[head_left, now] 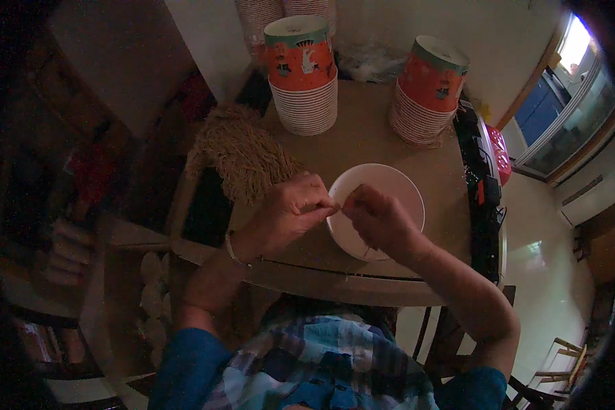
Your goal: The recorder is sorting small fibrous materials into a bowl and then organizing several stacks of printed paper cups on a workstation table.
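Note:
My left hand (296, 208) is closed in a pinch at the left rim of a white bowl (410, 205). Over the bowl, my right hand (378, 215) is pinched too, its fingertips almost meeting the left ones. Whatever lies between the fingers is too small to make out. A bunch of tan strings (242, 154) lies on the table just beyond my left hand. Behind the bowl stand two stacks of upside-down paper buckets, the left stack (304, 75) and the right stack (432, 89), both with orange and green printed sides.
The brown tabletop (362, 130) has a rounded front edge close to my body. Dark strips run along its right side (482, 198), with a red plastic item (499, 154) beyond. More stacked buckets (258, 20) and clear plastic film (372, 63) are at the back.

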A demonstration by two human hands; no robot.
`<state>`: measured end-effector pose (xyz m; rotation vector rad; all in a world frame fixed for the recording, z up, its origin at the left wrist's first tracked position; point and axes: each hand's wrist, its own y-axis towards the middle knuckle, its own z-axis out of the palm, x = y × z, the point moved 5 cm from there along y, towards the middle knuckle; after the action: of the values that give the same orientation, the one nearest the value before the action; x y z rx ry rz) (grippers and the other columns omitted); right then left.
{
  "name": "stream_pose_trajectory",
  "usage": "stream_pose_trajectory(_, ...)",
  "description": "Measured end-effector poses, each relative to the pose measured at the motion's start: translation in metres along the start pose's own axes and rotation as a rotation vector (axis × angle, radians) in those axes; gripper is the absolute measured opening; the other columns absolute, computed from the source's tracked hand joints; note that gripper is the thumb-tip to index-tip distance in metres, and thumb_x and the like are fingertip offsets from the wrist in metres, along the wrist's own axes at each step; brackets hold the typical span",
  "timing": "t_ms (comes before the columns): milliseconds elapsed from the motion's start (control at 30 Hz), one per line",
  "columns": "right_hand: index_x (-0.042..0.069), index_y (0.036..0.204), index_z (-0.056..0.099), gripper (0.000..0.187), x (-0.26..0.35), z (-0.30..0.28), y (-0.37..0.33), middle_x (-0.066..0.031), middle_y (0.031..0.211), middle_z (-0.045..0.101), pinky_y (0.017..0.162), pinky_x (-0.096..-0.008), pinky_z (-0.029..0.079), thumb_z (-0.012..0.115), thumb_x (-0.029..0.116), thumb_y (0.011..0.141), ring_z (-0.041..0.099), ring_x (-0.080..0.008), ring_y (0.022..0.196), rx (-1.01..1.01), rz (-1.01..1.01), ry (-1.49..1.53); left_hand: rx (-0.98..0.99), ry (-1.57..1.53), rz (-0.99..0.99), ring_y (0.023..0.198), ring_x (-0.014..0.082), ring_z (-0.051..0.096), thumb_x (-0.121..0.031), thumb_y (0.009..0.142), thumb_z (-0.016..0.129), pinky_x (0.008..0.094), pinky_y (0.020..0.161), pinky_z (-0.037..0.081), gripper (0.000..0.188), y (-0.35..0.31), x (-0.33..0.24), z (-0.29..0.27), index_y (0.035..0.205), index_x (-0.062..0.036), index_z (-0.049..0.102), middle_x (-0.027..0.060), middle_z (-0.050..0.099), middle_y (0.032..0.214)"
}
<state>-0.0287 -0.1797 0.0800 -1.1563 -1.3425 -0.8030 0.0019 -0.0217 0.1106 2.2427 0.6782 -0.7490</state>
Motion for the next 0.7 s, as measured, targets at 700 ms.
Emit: stream_pose_trajectory(700, 0.000, 0.086, 0.059, 0.007, 0.000, -0.009, 0.008, 0.0005, 0.071, 0.055, 0.061, -0.0237, 0.045, 0.061, 0.006, 0.086, 0.051, -0.0045, 0.070, -0.066, -0.389, -0.328, 0.010, 0.080, 0.053, 0.078, 0.0253, 0.056, -0.002, 0.072, 0.072, 0.0341, 0.068, 0.047, 0.014, 0.007, 0.009, 0.003, 0.077, -0.0022, 0.059, 0.0092, 0.055, 0.077)
